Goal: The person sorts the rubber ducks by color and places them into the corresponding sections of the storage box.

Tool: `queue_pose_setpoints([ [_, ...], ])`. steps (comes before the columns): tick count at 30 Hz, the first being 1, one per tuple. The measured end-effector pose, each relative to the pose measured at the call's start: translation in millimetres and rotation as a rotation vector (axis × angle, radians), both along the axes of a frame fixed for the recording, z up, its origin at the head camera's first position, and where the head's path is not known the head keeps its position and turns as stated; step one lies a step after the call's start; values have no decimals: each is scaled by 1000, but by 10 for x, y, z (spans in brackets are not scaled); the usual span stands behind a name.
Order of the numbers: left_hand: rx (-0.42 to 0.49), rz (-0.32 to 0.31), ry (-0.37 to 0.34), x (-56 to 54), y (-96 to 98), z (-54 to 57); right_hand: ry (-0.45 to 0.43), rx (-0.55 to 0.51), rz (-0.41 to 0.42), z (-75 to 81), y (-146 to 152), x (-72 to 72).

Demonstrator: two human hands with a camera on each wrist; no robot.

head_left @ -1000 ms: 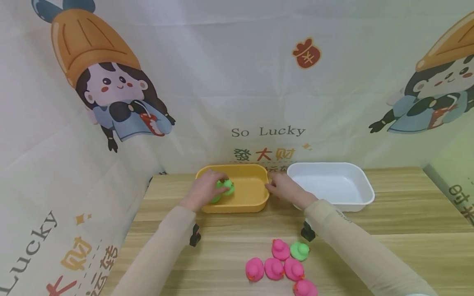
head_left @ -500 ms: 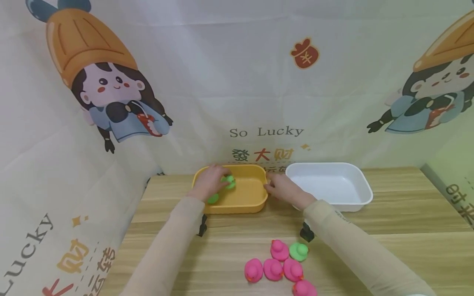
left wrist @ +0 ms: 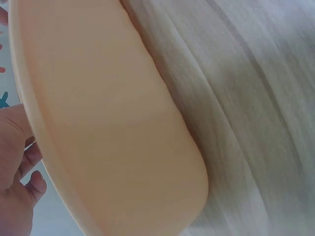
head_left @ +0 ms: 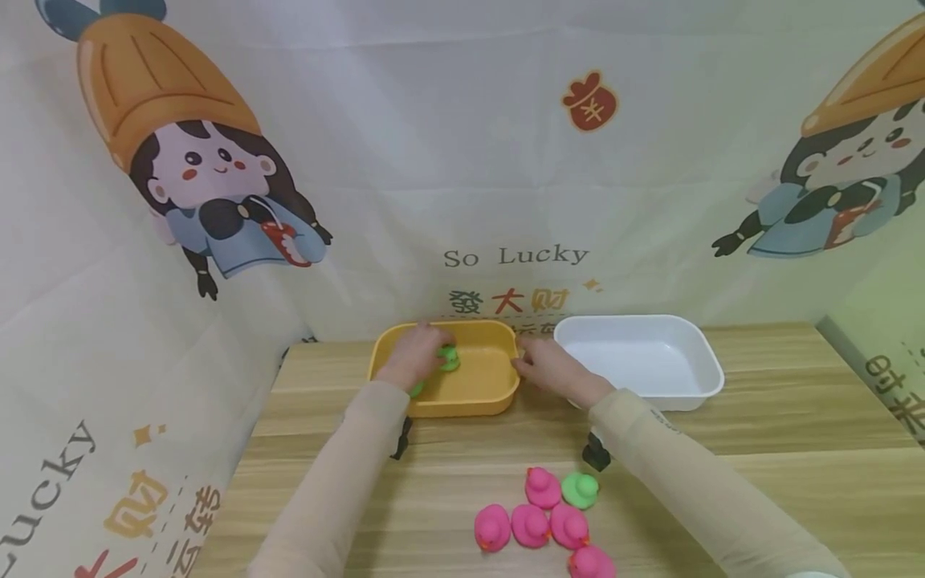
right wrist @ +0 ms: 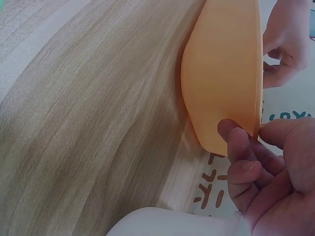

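**A:** Status, near to far?

**B:** Nearest: 5 pink toy ducks [head_left: 531,526], loose cluster on the table [head_left: 817,401], well in from its far edge. Near edge out of frame. Loose green duck [head_left: 580,490] at the cluster's far-right side, just beside the pinks; contact unclear.

**A:** Hands?

**B:** Right hand [head_left: 551,365] pinches the yellow tray [head_left: 487,373] at its right rim: thumb up at the rim, fingertip on the outer wall. Left hand [head_left: 414,357] is inside the left half of that tray, fingers at the inner green duck [head_left: 450,359]. Can't tell if it grasps it or only touches; tray wall hides the fingertips in the wrist views.

**A:** Anything else in there?

**B:** 2nd green duck [head_left: 416,390], toward the tray's near-left corner, partly behind the left wrist.

**A:** Tray positions?

**B:** Yellow near the table's far edge, on the far-left-corner side. White tray [head_left: 643,361] to its right, also by the far edge, small gap between. Printed backdrop [head_left: 405,201] behind.

**A:** Doing this well?

**B:** My read: placing or adjusting ducks. Pinch the rim only hard enough to stop sliding; too much pull could skew or tip the tray. Left side: stay low, handle the duck by its body, let go flat. Watch the wrist, it could knock the 2nd duck.
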State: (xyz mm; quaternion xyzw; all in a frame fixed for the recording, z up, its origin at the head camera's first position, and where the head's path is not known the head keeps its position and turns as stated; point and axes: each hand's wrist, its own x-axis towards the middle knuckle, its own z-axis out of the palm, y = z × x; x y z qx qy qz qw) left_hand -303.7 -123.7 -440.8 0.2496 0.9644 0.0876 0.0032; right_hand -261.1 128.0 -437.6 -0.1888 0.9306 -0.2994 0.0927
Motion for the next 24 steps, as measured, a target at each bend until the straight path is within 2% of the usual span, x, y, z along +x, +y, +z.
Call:
queue_pose_setpoints([
  [4,-34,-3,7,-22,-8,-38,5,-6,8,23,1,14],
  [9,-62,28,-3,-3,-10,-58,-3,-18,7,23,-4,23],
  [19,-60,58,1,99,-60,25,13,-8,21,12,-20,14],
  [21,-42,48,13,125,-71,50,16,0,25,31,-15,9],
  [24,-23,-1,58,167,-81,81,16,8,37,57,-4,-8],
])
